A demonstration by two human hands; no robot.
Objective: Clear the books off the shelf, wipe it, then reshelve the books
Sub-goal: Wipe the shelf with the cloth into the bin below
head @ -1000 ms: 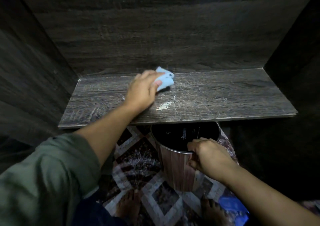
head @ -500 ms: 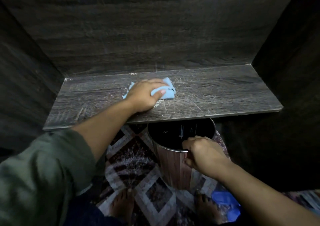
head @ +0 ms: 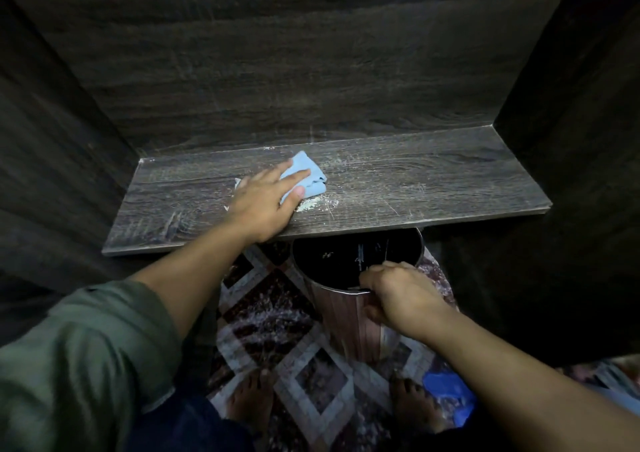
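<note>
A dark wood-grain shelf (head: pixel 433 181) spans the alcove and holds no books. My left hand (head: pixel 263 202) lies flat on a light blue cloth (head: pixel 306 176), pressing it to the board left of centre. A small heap of pale dust (head: pixel 311 205) sits just in front of the cloth, near the front edge. Below that edge stands a wood-patterned bin (head: pixel 346 316) with a dark inside. My right hand (head: pixel 398 292) grips the bin's near rim.
Dark wooden walls close in at left, right and back. A patterned rug (head: pixel 277 330) covers the floor, with my bare feet (head: pixel 251 406) on it. A blue object (head: pixel 446 392) lies on the rug at lower right.
My left hand drew the cloth from the back of the shelf toward the front edge, gathering the dust beside it. My right hand stayed on the bin's rim.
</note>
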